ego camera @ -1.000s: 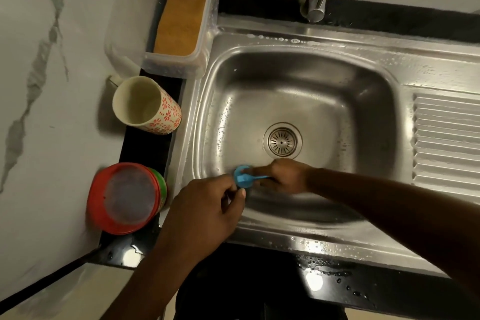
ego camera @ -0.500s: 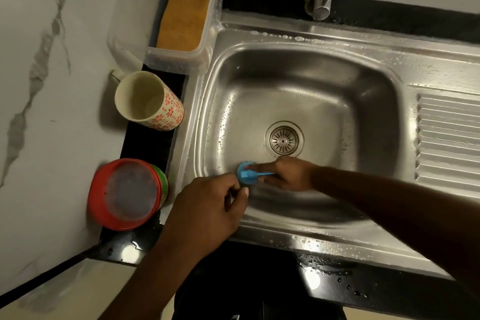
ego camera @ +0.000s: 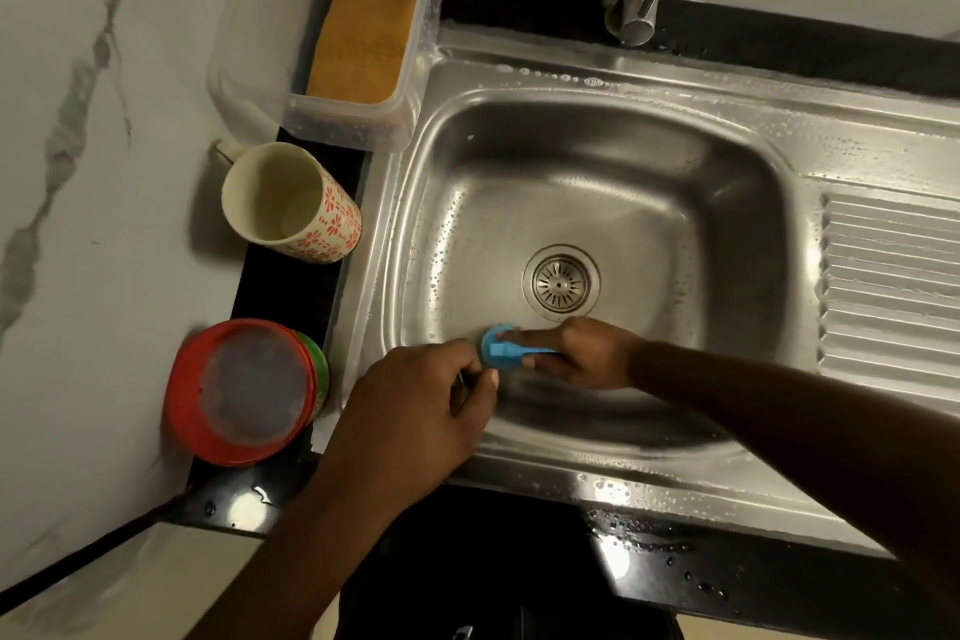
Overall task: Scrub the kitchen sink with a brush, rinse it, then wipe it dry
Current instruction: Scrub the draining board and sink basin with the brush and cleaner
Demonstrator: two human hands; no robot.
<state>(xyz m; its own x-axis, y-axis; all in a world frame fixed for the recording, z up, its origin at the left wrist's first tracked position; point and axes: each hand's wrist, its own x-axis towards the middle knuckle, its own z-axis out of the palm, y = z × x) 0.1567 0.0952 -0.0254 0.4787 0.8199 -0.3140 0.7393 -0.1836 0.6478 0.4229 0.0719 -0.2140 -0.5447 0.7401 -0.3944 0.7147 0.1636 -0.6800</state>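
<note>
in the steel sink (ego camera: 524, 156), the right hand (ego camera: 582, 354) grips the blue brush (ego camera: 501, 353), left hand (ego camera: 410, 411) curled just beside.

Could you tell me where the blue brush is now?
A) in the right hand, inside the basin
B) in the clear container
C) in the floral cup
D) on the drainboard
A: the right hand grips the blue brush down in the sink, near the drain.
</note>
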